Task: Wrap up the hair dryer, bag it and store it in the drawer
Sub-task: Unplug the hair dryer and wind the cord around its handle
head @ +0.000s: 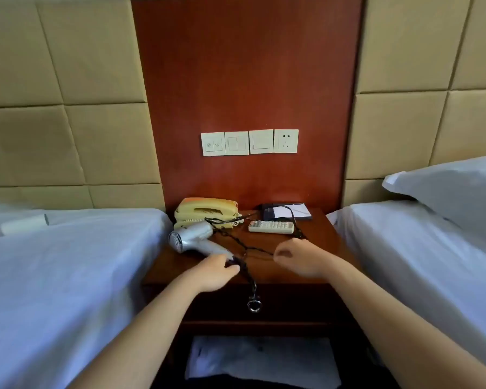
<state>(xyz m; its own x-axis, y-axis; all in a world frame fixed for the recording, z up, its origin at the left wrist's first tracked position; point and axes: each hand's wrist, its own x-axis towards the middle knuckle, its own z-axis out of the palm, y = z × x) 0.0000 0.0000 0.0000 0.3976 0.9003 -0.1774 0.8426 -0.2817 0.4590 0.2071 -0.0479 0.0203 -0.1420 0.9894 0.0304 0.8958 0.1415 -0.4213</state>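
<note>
Nothing legible anywhere. Remote (271,227): btn markings too small to read. Dark folder (266,211) behind it: faint pale mark, blurred, unreadable. Leftmost wall plate (213,144): two round icons, meaning unclear. Phone (205,211), hair dryer (192,239): no txt or brand clear enough to make out.

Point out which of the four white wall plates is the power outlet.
The rightmost plate, the only one with plug slots. Its neighbour and the next plate are rocker switches; the leftmost plate has two round fittings.
</note>
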